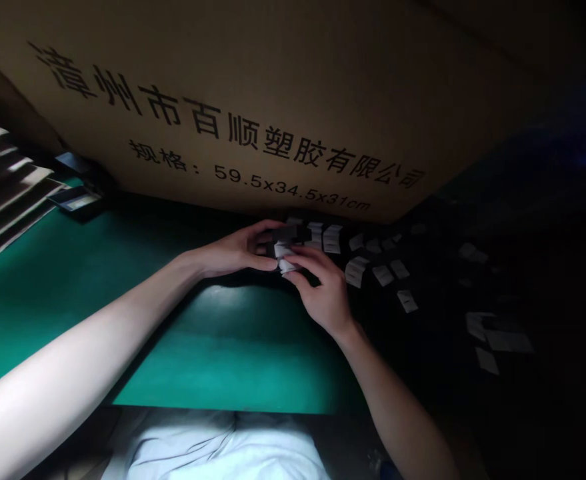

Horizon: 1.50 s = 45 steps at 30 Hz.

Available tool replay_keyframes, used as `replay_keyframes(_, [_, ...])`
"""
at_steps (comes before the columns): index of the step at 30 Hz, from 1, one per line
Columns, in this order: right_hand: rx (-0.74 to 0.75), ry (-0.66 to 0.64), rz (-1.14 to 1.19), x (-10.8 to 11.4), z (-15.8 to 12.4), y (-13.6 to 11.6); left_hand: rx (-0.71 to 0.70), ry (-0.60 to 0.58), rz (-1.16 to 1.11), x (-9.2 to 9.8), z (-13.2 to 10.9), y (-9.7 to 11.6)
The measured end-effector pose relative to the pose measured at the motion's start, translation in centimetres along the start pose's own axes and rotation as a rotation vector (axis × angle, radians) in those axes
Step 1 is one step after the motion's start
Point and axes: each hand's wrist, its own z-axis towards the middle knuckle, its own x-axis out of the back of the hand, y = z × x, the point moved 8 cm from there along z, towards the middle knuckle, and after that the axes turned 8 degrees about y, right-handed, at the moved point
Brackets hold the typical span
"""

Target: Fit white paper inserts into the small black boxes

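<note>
A: Where's the thing being handled?
B: Between the two hands, a small bundle (285, 249), part dark, part white. It's dim there, so it may be paper against something black; I can't be sure.
A: And the hands?
B: The left hand (245, 252) curves its thumb and fingers around the bundle's left side. The right hand (325, 291) pinches the white part between thumb and fingers.
A: What's around them?
B: Both are over a green table (213, 367). Just beyond them stands a big cardboard box (197, 53) with dark printing. Pale slips (333, 239) lie scattered beyond and to the right of the right hand. Well left of the left hand there's a stack of flat sheets (7, 193).
</note>
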Motion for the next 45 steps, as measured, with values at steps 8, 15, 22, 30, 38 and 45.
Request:
replay_keyframes(8, [-0.036, -0.024, -0.014, -0.27, -0.07, 0.04, 0.011, -0.004, 0.057, -0.35, -0.11, 0.18])
replay_keyframes(15, [-0.029, -0.06, -0.026, -0.43, -0.1, -0.08, 0.007, 0.015, 0.072, -0.27, -0.11, 0.19])
replay_keyframes(22, [-0.005, 0.017, -0.08, -0.11, -0.09, -0.51, -0.009, -0.051, 0.113, -0.57, -0.19, 0.37])
replay_keyframes(30, [-0.016, 0.044, -0.024, -0.23, -0.19, -0.48, 0.033, -0.096, 0.133, -0.77, -0.49, 0.21])
replay_keyframes(38, [0.023, 0.009, 0.02, -0.92, -0.43, -0.34, 0.082, -0.089, 0.108, -0.86, -0.82, 0.3])
replay_keyframes(45, [0.006, 0.067, 0.029, -0.36, -0.1, -0.55, 0.052, -0.088, 0.031, -0.91, -0.56, 0.33])
